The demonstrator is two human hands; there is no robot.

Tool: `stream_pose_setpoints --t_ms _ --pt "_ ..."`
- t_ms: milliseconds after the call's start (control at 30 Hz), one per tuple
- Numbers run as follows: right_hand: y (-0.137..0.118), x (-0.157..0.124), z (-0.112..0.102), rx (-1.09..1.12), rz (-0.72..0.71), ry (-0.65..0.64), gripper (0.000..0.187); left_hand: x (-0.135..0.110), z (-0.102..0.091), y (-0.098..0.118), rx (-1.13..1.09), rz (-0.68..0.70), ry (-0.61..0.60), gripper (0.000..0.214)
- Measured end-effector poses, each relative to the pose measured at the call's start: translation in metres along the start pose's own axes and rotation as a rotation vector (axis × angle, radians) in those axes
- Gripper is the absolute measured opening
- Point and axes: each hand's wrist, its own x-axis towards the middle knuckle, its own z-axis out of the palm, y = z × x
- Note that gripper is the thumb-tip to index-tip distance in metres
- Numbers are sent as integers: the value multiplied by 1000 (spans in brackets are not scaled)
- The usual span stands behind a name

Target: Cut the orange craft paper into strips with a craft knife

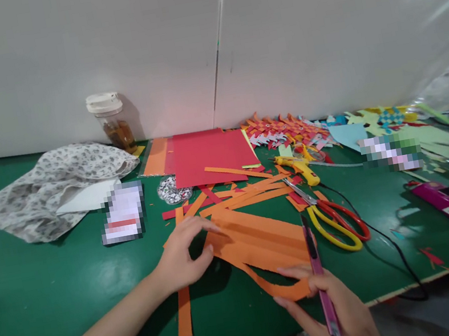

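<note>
The left hand point(180, 260) lies on the green surface point(55, 290), grip loose and open, fingertips pressing the left end of the orange paper sheet slit into long strips point(262, 236), which lies mid-surface just ahead of the person. The right hand point(336, 310) is low at the front edge, grip closed round a slim pink utility knife point(319, 273), its tip over the sheet's right side. Just right sit yellow-and-red-handled scissors point(333, 218), and beyond them a yellow glue gun point(300, 169). Further back are a flat red paper sheet point(205, 154), a lidded clear plastic jar point(112, 121) and a crumpled floral cloth point(54, 186).
</note>
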Motion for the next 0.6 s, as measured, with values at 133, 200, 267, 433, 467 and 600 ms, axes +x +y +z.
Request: stream_pose_setpoints --t_ms 133,200,267,433,467,600 --pt "7 0 -3 -57 -81 -12 24 0 -5 3 70 154 -98 35" --pt "13 -1 -4 -87 -80 -36 21 2 -6 3 132 170 -130 37" --pt "21 -1 -5 -128 -70 -67 16 2 -6 2 199 169 -158 34" --pt "45 4 -11 -321 15 -37 11 2 -1 -6 292 215 -198 21" --pt "48 6 -13 -346 39 -27 12 2 0 -8 307 222 -196 16" --pt "47 12 -27 -297 59 53 10 3 5 -15 355 254 -150 13"
